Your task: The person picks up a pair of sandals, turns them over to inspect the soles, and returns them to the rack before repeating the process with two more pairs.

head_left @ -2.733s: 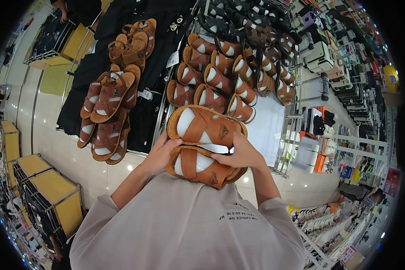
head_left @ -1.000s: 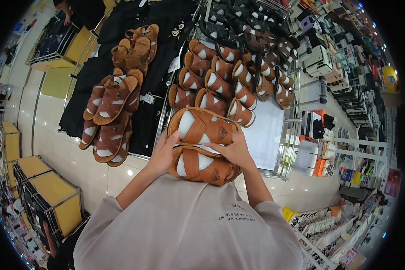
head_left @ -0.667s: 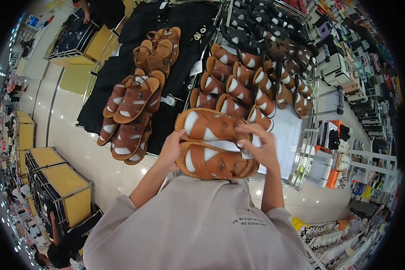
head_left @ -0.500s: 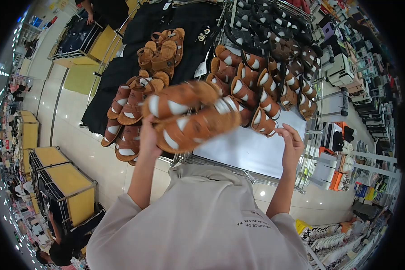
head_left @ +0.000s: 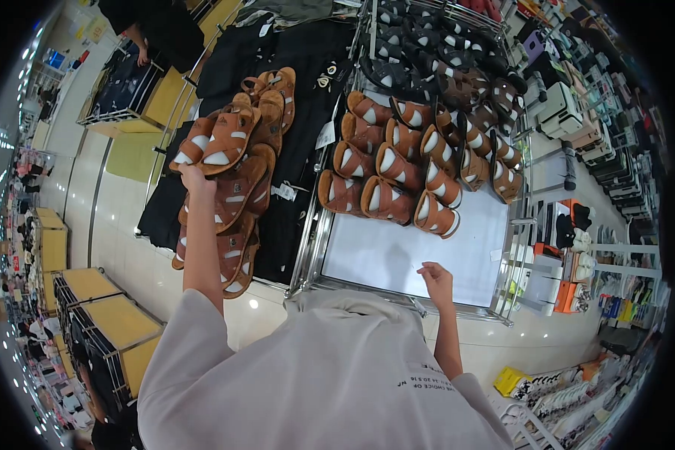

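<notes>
My left hand point(head_left: 196, 182) grips the heel end of a pair of brown sandals point(head_left: 231, 136) with white filling under the straps, above other brown sandals point(head_left: 232, 247) stacked on black clothes. My right hand point(head_left: 433, 279), its fingers bent together, is over the near edge of a white shelf point(head_left: 360, 251); whether anything tiny is between its fingertips cannot be made out. Beyond it, rows of brown sandals point(head_left: 390, 201) lie on that shelf, and black sandals point(head_left: 390, 73) lie farther back.
Metal rails point(head_left: 307, 251) frame the shelf and the black clothes point(head_left: 292, 150). Yellow-topped stands point(head_left: 120, 307) are at the left. A person in black point(head_left: 161, 30) is at the upper left. Suitcases point(head_left: 559, 105) and shoe displays point(head_left: 566, 274) line the right.
My left hand and the pair of sandals have moved left, from over the white shelf to above the stacked sandals. My right hand has come down, nearer my body.
</notes>
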A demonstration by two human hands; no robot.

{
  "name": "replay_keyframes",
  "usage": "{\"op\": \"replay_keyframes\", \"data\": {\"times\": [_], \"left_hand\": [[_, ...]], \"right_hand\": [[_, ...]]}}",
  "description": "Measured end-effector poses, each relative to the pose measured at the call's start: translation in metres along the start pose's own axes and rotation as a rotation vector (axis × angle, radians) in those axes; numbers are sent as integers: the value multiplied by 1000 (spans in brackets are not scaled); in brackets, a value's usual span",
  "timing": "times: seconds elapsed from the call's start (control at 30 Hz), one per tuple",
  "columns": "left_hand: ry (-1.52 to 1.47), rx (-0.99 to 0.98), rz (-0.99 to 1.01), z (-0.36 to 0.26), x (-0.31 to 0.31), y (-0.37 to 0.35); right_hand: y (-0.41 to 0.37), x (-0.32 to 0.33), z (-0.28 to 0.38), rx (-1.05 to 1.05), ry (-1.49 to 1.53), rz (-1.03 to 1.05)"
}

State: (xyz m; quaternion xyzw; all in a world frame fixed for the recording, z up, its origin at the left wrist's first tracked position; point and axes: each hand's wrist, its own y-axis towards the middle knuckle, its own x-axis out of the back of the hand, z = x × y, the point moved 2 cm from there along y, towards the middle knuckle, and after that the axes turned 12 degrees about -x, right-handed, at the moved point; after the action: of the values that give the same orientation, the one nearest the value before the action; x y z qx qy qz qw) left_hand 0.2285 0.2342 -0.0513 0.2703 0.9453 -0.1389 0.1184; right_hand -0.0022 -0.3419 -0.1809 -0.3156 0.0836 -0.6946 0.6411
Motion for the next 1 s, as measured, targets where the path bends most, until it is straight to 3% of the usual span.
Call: {"op": "replay_keyframes", "data": {"times": [0.17, 0.37, 0.73, 0.83, 0.93, 1.0], "left_hand": [[4, 42, 43, 34, 6, 29], [18, 65, 126, 26, -10, 1], [-107, 179, 212, 47, -2, 31], [-8, 69, 304, 64, 3, 53], [436, -121, -127, 37, -12, 13], [431, -204, -103, 36, -5, 15]], "right_hand": [[-2, -12, -7, 20, -70, -12], [0, -16, 2, 44, -120, 23], [5, -21, 7, 51, -220, 60], [4, -20, 8, 60, -241, 71], [4, -19, 9, 74, -240, 65], [4, -18, 7, 76, -225, 47]]}}
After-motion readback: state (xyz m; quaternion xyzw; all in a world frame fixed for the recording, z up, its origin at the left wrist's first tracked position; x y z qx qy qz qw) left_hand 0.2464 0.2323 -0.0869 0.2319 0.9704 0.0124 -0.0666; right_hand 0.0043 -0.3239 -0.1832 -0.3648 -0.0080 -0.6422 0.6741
